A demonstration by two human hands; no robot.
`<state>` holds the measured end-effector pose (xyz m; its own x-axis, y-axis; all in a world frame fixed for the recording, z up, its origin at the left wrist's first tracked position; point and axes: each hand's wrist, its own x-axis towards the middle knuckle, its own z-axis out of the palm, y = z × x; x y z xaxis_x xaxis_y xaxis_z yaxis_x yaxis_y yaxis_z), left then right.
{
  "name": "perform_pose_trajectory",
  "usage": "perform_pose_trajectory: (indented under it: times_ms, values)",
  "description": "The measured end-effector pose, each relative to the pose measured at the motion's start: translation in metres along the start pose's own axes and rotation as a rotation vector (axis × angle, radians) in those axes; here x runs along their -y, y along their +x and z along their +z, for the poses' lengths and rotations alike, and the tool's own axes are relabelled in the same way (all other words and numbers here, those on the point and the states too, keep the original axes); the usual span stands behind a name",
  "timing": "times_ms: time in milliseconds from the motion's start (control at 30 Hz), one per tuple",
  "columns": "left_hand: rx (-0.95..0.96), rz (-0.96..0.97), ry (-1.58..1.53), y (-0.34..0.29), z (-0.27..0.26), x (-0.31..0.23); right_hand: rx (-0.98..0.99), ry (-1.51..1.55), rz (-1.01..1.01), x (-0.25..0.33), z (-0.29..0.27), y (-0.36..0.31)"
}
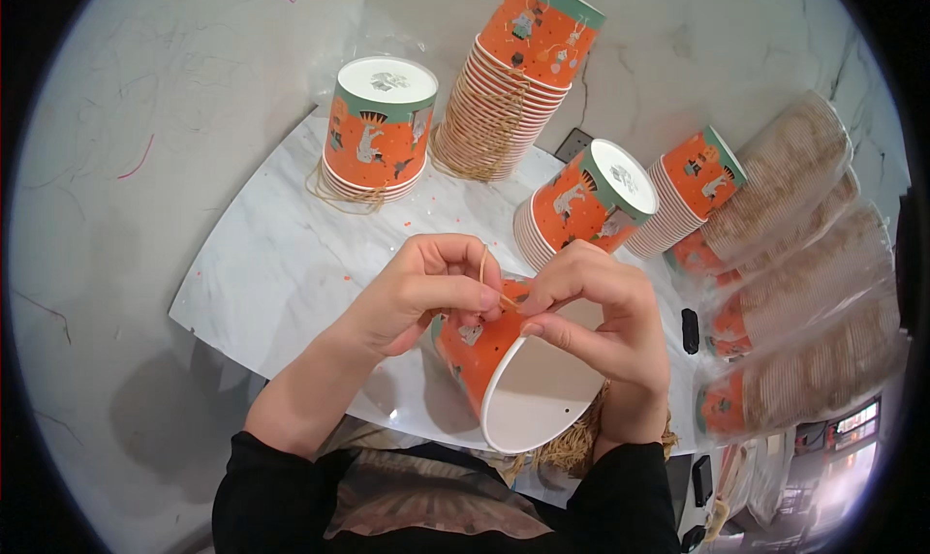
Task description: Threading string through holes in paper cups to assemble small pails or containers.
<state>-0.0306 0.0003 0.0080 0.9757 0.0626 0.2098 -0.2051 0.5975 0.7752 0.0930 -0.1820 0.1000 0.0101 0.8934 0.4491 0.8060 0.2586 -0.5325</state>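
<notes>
An orange paper bucket (pixel 472 365) with a white rim lies tilted on the table before me, its mouth toward me and to the right. Inside, a small dark hole shows in its white wall. My left hand (pixel 417 297) pinches a thin tan cord (pixel 483 261) between thumb and fingers, just above the bucket's side. Close beside it, the fingers of my right hand (pixel 610 312) are closed on the cord too, next to the rim. My fingers partly hide where the cord meets the bucket. A bundle of tan cords (pixel 572 446) lies under the right forearm.
Upside-down bucket stacks stand behind: a short one (pixel 378 133) with cord at its base, a tall one (pixel 513 79) draped with cords, and two more (pixel 591 200) at right. Plastic-wrapped bucket stacks (pixel 804 176) lie far right. The marble-patterned table (pixel 262 254) meets a wall with a socket (pixel 573 145).
</notes>
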Motion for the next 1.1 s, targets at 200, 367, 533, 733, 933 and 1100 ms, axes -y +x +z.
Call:
perform_pose_trajectory:
  times_ms: [200, 367, 533, 733, 933, 1100]
  values:
    - [0.045, -0.031, 0.082, -0.002, 0.007, 0.001, -0.166, 0.170, 0.185, 0.006, 0.013, -0.003]
    - [0.021, -0.063, 0.005, -0.003, 0.006, -0.004, -0.239, 0.089, 0.172, 0.008, 0.012, -0.002]
    - [-0.016, 0.090, 0.007, 0.000, 0.009, 0.002, -0.254, 0.077, 0.189, 0.009, 0.014, -0.001]
    - [-0.024, 0.093, 0.091, 0.001, 0.010, 0.005, -0.311, 0.068, 0.162, 0.002, 0.018, -0.002]
    - [-0.033, 0.101, 0.090, -0.001, 0.012, 0.001, -0.260, 0.024, 0.173, 0.004, 0.017, 0.000]
    - [-0.051, 0.098, -0.012, 0.002, 0.008, 0.007, -0.139, 0.033, 0.179, 0.015, 0.010, 0.000]
